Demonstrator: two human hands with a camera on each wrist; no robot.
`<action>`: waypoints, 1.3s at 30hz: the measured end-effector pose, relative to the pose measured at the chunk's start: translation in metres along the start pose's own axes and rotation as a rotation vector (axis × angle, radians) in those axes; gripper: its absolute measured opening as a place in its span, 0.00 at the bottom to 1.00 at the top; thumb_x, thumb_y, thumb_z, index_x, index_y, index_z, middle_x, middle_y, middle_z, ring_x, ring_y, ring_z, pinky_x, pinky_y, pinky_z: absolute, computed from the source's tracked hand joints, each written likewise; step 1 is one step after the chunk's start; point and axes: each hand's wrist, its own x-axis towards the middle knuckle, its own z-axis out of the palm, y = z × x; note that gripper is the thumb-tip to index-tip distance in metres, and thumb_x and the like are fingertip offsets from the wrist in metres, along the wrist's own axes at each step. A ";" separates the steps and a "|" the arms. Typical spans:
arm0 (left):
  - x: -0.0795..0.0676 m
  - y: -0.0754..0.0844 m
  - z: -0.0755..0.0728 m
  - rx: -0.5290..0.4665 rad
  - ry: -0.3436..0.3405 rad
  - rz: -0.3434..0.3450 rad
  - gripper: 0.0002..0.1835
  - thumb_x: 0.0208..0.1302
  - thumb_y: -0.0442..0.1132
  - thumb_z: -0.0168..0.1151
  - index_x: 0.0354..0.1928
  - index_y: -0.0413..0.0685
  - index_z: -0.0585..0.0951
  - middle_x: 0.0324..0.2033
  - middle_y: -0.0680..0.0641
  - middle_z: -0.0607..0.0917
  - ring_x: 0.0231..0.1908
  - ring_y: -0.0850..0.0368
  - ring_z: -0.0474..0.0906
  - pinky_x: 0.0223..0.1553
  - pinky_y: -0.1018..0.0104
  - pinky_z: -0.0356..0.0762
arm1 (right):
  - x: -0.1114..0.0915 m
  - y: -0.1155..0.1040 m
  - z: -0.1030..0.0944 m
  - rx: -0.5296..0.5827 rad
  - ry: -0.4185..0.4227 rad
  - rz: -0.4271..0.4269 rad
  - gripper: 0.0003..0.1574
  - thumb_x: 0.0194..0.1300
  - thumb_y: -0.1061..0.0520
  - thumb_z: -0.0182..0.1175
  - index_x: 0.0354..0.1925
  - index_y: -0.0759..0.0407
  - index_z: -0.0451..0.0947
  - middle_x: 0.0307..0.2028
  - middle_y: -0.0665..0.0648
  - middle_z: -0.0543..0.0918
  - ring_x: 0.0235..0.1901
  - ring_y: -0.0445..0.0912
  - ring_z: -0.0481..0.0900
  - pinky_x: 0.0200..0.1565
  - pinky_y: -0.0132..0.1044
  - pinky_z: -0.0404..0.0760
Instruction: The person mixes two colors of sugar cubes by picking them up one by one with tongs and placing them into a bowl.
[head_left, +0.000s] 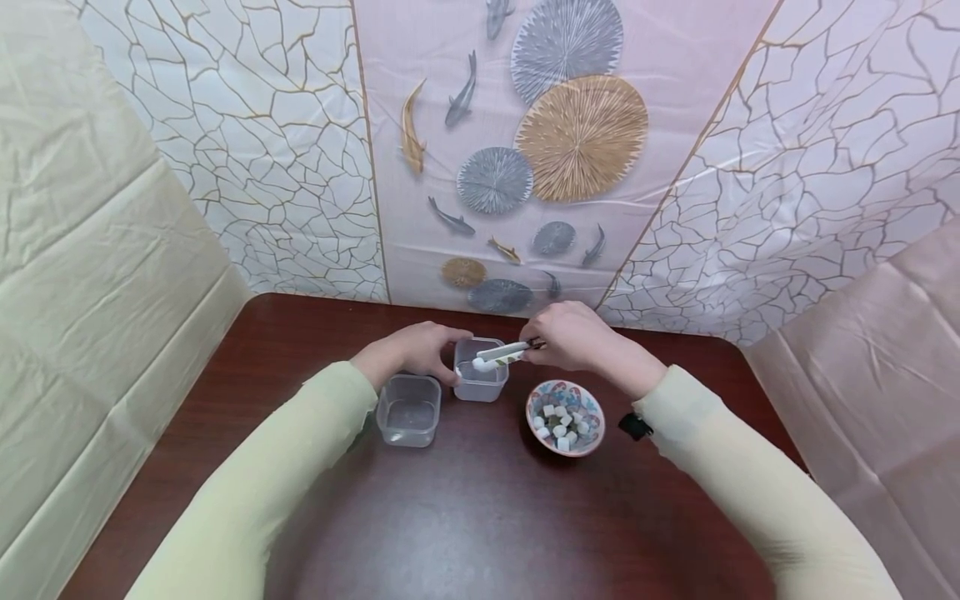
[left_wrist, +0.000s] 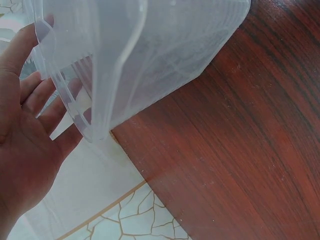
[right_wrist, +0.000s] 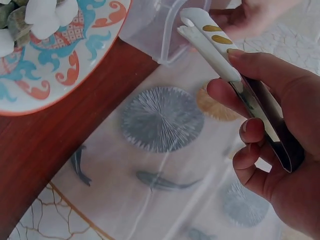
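Note:
My right hand (head_left: 570,335) grips a pair of small tongs (head_left: 504,353), white-tipped with gold marks in the right wrist view. Their tips are over a clear plastic container (head_left: 482,390), and a small white piece (head_left: 479,364) shows at the tips; whether they pinch it I cannot tell. My left hand (head_left: 422,348) holds that container at its left side, thumb at the front and fingers toward the back. A second clear container (head_left: 408,412) stands just left of it. In the left wrist view, translucent plastic (left_wrist: 165,65) partly covers the left fingertips.
A patterned bowl (head_left: 532,421) with white cubes and dark stones stands to the right, below my right forearm. The dark red wooden table (head_left: 465,517) ends at a back edge against a patterned cloth (head_left: 427,275). Cloth walls flank both sides.

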 end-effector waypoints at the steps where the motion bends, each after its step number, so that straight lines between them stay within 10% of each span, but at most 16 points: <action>1: 0.000 0.000 0.000 0.000 -0.004 -0.002 0.47 0.60 0.52 0.79 0.79 0.48 0.71 0.68 0.42 0.82 0.70 0.44 0.75 0.73 0.52 0.70 | -0.003 0.000 -0.002 0.002 0.001 0.005 0.11 0.62 0.50 0.75 0.26 0.44 0.83 0.23 0.44 0.82 0.24 0.45 0.79 0.26 0.47 0.76; 39: 0.000 0.000 -0.001 -0.004 0.008 0.019 0.47 0.60 0.51 0.80 0.79 0.45 0.71 0.66 0.41 0.83 0.68 0.44 0.77 0.72 0.50 0.72 | -0.125 0.013 -0.016 0.059 0.022 0.066 0.07 0.57 0.52 0.79 0.34 0.45 0.90 0.31 0.40 0.87 0.31 0.38 0.84 0.32 0.43 0.81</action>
